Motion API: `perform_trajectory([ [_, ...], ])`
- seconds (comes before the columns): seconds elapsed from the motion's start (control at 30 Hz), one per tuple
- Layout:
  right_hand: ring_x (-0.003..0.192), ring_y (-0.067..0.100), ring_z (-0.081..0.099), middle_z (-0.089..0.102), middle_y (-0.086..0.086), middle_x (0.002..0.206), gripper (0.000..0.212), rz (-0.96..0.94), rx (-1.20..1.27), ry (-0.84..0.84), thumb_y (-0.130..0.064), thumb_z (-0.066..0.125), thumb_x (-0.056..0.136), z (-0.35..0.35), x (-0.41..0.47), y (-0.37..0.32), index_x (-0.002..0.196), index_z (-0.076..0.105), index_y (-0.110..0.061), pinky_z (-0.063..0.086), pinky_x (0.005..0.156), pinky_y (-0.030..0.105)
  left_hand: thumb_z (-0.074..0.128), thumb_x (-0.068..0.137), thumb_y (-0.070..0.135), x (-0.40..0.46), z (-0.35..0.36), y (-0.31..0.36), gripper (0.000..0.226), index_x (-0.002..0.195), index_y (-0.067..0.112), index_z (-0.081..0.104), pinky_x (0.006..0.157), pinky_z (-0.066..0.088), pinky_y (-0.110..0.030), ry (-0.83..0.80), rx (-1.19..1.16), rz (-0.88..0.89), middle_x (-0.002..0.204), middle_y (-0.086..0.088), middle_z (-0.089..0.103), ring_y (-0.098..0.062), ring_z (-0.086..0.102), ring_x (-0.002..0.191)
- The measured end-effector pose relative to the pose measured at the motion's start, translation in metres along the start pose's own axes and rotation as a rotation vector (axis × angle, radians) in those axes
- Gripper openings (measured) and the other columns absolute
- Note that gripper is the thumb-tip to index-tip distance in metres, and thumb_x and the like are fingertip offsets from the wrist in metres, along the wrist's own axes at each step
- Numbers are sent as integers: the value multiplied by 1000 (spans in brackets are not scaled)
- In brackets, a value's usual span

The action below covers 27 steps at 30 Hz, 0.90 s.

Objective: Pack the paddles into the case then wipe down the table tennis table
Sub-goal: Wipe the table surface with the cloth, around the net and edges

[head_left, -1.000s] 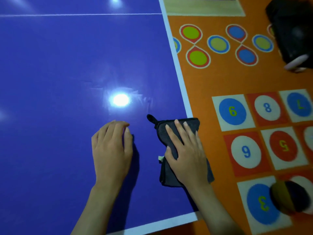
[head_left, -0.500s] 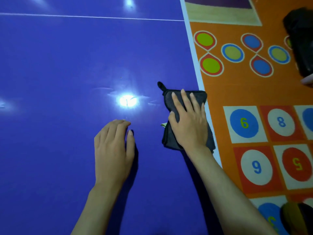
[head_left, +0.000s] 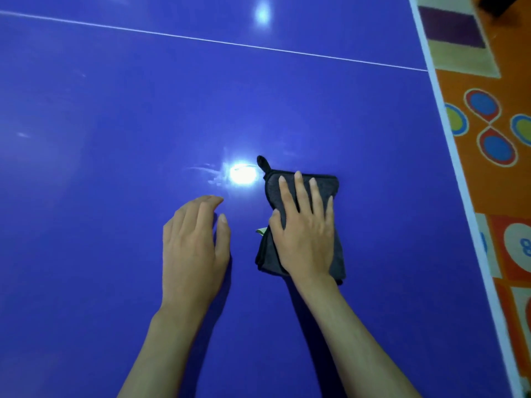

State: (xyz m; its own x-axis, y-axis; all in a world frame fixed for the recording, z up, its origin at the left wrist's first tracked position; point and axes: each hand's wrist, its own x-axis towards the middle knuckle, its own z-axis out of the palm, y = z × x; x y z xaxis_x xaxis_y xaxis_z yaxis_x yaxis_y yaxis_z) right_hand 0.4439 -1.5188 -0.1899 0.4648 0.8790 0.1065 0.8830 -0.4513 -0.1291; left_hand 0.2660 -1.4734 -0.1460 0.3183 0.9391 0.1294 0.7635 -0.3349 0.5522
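Observation:
A folded dark grey cloth [head_left: 333, 191] with a small hanging loop lies on the blue table tennis table [head_left: 143, 110]. My right hand [head_left: 304, 228] presses flat on the cloth with straight, spread fingers. My left hand [head_left: 194, 251] rests flat on the bare table surface to the left of the cloth, fingers together. No paddles or case are clearly in view.
The table's white side edge [head_left: 459, 173] runs down the right. Beyond it lies an orange play mat [head_left: 488, 182] with coloured circles and numbered squares. A white centre line [head_left: 201, 40] crosses the table farther away. A bright lamp reflection shines just left of the cloth.
My right hand has slid the cloth forward and away from the table's right edge toward the middle. The near end of the table has left the view. My left hand keeps resting flat.

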Motion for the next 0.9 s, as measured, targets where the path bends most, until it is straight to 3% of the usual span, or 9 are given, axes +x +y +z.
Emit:
perform_trajectory([
  [0.13, 160, 28, 18, 21, 4, 174, 64, -37, -2, -21, -44, 27, 105, 11, 0, -88, 166, 26, -27, 20, 126, 59, 46, 105, 28, 13, -44, -63, 30, 128, 16, 60, 100, 38, -37, 34, 21, -24, 129, 0, 62, -23, 53, 123],
  [0.33, 161, 29, 16, 19, 4, 174, 62, -69, -7, -30, -43, 29, 106, 28, -4, -197, 166, 27, -26, 20, 125, 61, 46, 105, 30, 20, -100, -151, 28, 125, 17, 61, 96, 36, -32, 79, 18, -131, 124, 3, 62, -20, 52, 118],
  [0.63, 161, 30, 16, 20, 4, 174, 62, -94, 73, -22, -42, 33, 105, 44, -8, -342, 165, 28, -27, 18, 125, 62, 55, 105, 14, 12, -149, -231, 19, 122, 16, 62, 96, 36, -32, 140, 19, -244, 124, 3, 63, -22, 54, 117],
  [0.77, 161, 29, 16, 21, 3, 174, 60, -115, 98, -25, -42, 33, 106, 53, 10, -382, 164, 30, -28, 17, 125, 63, 48, 105, 23, 15, -154, -246, 25, 125, 18, 61, 100, 39, -34, 156, -18, -267, 131, 4, 62, -20, 54, 123],
  [0.9, 159, 27, 23, 30, 1, 171, 57, -125, 114, 28, -40, 36, 106, 58, 45, -384, 162, 37, -29, 19, 125, 61, 52, 105, 18, 25, -157, -246, 24, 128, 19, 59, 100, 41, -36, 156, -39, -226, 136, 2, 60, -22, 54, 125],
])
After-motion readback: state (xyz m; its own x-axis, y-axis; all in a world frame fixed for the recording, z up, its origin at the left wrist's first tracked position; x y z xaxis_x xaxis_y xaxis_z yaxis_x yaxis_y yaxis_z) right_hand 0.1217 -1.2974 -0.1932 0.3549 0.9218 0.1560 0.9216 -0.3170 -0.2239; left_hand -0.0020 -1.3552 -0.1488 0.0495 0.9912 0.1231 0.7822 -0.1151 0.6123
